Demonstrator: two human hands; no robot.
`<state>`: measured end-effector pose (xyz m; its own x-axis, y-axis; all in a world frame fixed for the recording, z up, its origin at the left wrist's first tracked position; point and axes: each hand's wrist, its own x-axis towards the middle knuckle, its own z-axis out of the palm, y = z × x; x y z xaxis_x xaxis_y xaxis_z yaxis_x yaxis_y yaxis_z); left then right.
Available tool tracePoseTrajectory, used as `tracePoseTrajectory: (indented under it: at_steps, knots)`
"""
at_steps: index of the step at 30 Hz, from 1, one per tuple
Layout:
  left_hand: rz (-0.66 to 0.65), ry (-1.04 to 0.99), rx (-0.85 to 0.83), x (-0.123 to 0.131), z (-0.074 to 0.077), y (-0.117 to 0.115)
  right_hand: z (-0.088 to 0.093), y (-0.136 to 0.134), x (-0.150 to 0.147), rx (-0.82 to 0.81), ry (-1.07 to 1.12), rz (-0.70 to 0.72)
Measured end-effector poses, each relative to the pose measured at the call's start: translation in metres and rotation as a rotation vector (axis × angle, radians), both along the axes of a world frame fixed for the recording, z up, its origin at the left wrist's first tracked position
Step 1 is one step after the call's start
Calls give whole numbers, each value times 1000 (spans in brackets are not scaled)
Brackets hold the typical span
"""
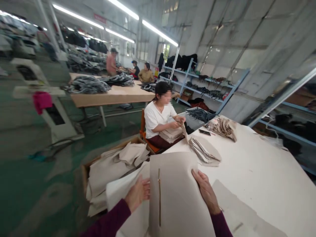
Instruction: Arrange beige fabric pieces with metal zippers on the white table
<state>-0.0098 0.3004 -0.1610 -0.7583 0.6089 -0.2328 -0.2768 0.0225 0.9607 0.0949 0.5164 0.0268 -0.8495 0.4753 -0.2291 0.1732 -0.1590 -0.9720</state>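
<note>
I hold up a beige fabric piece [175,194] with a thin vertical slit or zip line near its left side. My left hand [138,194] grips its left edge, fingers curled behind the cloth. My right hand [206,191] clasps the right edge, fingers wrapped over it. Behind the piece lies a paler sheet of fabric [120,191]. Both sleeves are dark purple.
A white work table [259,171] stretches right, bearing a fanned stack of cut pieces [204,149], a phone [204,132] and a bundle [223,126]. A seated person in white [160,118] handles fabric. A cardboard box of beige pieces [116,164] stands left on the green floor.
</note>
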Motion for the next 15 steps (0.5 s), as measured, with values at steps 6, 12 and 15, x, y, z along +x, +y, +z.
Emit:
tracePoseTrajectory:
  at_steps: [6, 12, 15]
  knots:
    - [175, -360, 417, 14, 82, -56, -13, -47, -30, -4, -30, 115]
    - [274, -144, 306, 9, 79, -103, -17, -88, -47, 15, -88, 213]
    - [417, -107, 261, 2, 81, -124, -21, -105, -58, 36, -80, 299]
